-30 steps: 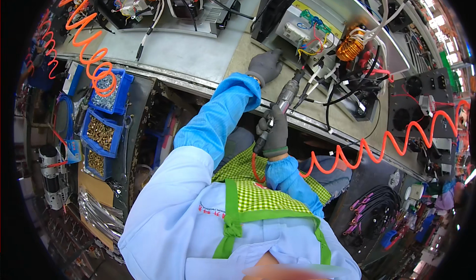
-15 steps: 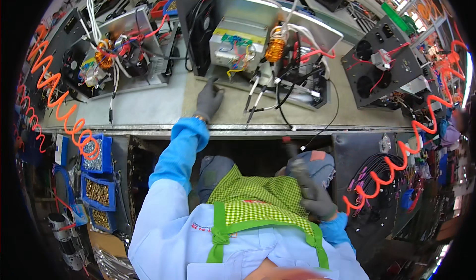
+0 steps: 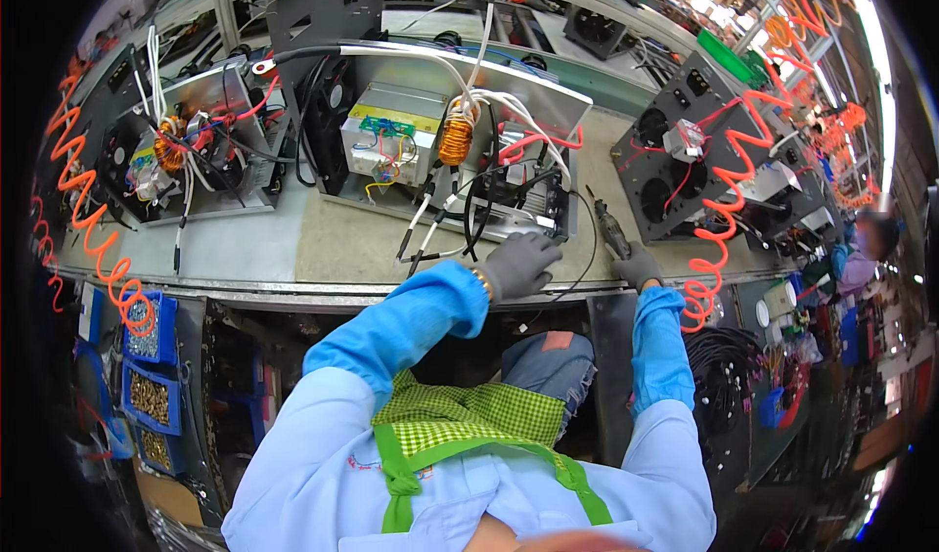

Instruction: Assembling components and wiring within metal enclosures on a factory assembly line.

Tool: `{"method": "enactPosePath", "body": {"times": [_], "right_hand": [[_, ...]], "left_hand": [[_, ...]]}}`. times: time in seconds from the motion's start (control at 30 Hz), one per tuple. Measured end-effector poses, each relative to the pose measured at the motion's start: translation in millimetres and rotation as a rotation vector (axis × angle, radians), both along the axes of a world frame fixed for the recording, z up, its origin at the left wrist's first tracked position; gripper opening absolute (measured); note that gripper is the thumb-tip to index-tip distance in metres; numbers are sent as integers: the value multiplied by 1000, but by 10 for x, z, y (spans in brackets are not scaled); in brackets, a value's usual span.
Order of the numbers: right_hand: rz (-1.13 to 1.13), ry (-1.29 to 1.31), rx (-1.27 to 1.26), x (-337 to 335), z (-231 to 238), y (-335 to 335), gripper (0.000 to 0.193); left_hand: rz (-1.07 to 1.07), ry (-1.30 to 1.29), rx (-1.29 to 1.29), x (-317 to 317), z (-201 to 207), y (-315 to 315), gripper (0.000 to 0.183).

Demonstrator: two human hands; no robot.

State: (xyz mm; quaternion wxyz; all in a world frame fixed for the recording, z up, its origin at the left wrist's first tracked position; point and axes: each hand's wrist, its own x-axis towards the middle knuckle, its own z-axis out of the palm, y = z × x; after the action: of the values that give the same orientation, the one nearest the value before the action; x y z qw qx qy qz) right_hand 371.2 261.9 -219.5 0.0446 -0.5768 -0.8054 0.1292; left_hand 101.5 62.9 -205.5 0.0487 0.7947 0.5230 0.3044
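My left hand (image 3: 522, 265), in a dark grey glove, reaches to the near right corner of the middle metal chassis (image 3: 337, 196). Its fingers are stretched out at the chassis edge, and no object shows in them. Inside that chassis are a copper-wound coil (image 3: 455, 139), a silver box with a small green board (image 3: 389, 130) and thick white and red cables. My right hand (image 3: 638, 266), gloved too, is closed round a dark, slim power screwdriver (image 3: 612, 229). The tool's narrow tip points away from me, between this chassis and the black fan panel (image 3: 675, 156) on the right.
Another wired chassis (image 3: 196, 151) stands at the left of the bench. Orange coiled hoses (image 3: 88, 224) hang on the left, and another coiled hose (image 3: 726, 195) hangs close to my right arm. Blue bins (image 3: 152, 396) of small metal parts sit at lower left. A thin black cable (image 3: 593, 249) crosses the bench edge.
My left hand has moved right, from the chassis's near left side to its near right corner. My right hand has lifted the screwdriver from beside my lap to above the bench. The view has shifted.
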Motion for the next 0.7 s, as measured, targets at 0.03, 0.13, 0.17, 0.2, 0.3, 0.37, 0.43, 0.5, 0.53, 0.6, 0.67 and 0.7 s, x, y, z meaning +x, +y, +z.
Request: {"method": "enactPosePath", "body": {"times": [0.03,0.13,0.17,0.2,0.3,0.37,0.43,0.5,0.53,0.6,0.67,0.7], "right_hand": [[8,1,-6,-10,-45,61,51],[-61,-87,59,-29,-171,166,59],[-54,-85,47,-90,-156,116,59],[-25,-33,314,-155,-148,54,55],[296,238,775,-759,370,-452,53],[576,296,636,-1208,513,-803,58],[681,205,691,-1544,327,-922,63],[582,79,616,-1758,124,-963,63],[497,-44,541,-1854,26,-980,63],[505,-29,567,-1881,-62,-968,63],[516,-18,593,-1864,-65,-949,63],[538,-12,600,-1864,-67,-937,62]], "left_hand": [[8,1,-6,-47,-42,111,35],[382,43,48,-213,-103,264,35],[466,69,80,-323,-113,201,35],[615,82,81,-370,-169,166,45],[719,-4,94,-540,-385,132,59],[687,83,-130,-515,-280,132,68],[649,107,-170,-531,-295,204,71],[653,120,-81,-543,-401,234,73],[637,158,-52,-602,-452,264,71],[661,273,12,-657,-525,368,65],[664,259,-45,-657,-472,370,62],[655,245,-100,-662,-446,366,59]]}}
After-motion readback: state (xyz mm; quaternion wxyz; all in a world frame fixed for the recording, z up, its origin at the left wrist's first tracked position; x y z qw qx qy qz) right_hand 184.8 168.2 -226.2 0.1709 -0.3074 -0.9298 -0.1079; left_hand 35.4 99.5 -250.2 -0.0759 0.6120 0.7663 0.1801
